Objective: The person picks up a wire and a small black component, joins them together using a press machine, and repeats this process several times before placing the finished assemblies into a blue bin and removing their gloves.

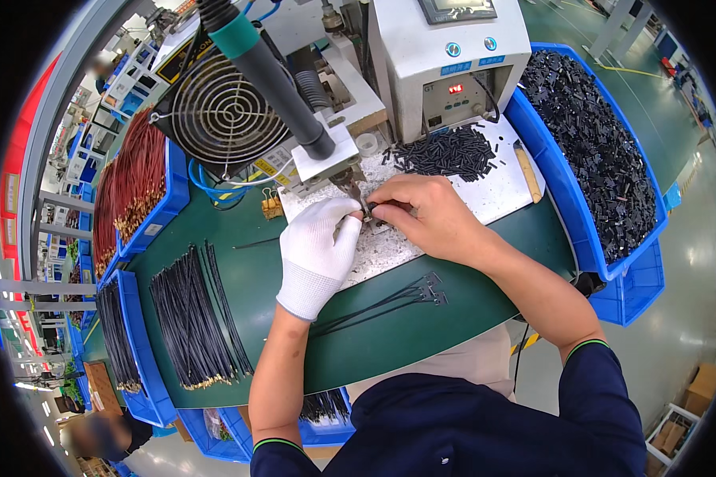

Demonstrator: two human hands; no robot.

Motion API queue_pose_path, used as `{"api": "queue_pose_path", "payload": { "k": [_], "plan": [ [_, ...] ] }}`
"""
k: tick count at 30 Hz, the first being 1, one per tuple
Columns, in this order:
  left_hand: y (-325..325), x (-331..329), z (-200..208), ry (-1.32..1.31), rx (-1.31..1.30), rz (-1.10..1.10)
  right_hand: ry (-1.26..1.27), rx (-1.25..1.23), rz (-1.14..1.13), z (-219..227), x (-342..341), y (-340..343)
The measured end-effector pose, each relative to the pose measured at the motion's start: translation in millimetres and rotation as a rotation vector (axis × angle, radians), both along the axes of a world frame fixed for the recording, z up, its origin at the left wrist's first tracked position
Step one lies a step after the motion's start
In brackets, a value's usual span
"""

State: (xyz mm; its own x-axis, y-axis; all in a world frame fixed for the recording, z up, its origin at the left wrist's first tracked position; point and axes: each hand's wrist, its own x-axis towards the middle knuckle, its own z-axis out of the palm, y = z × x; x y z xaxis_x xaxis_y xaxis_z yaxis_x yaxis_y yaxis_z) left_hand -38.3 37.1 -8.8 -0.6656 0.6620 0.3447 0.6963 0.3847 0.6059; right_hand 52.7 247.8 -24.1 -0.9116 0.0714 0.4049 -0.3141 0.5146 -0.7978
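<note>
My left hand (322, 242), in a white knitted glove, is closed in a pinch at the machine's metal fixture (348, 181). A thin black cable (256, 242) runs out from behind the glove to the left, seemingly held in that pinch. Bare, my right hand (429, 211) meets it from the right, thumb and forefinger closed on a small black piece (373, 206). The fingertips of both hands almost touch, and they hide most of the piece and the cable's end. Below the hands, several black cables with small black end pieces (426, 290) lie across the table edge.
Small black sleeves (453, 151) are heaped on the white board (493, 199), beside a wooden-handled tool (527, 171). A blue bin (545, 151) of black parts stands right. Bundled black cables (195, 318) lie left, near a bin of red cables (131, 187). A fan (229, 111) stands behind my hands.
</note>
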Motion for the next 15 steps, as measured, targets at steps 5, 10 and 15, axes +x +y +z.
{"api": "queue_pose_path", "payload": {
  "k": [5, 10, 15],
  "plan": [
    [0.1, -0.7, 0.5, -0.008, -0.006, -0.001, 0.008, 0.005, -0.002, -0.5, -0.3, 0.0],
    [0.1, -0.4, 0.5, -0.004, -0.007, 0.010, 0.000, 0.007, -0.003, 0.7, 0.2, 0.1],
    [0.0, -1.4, 0.1, 0.031, -0.030, 0.011, 0.026, 0.014, -0.009, 0.7, -0.5, -0.7]
  ]
}}
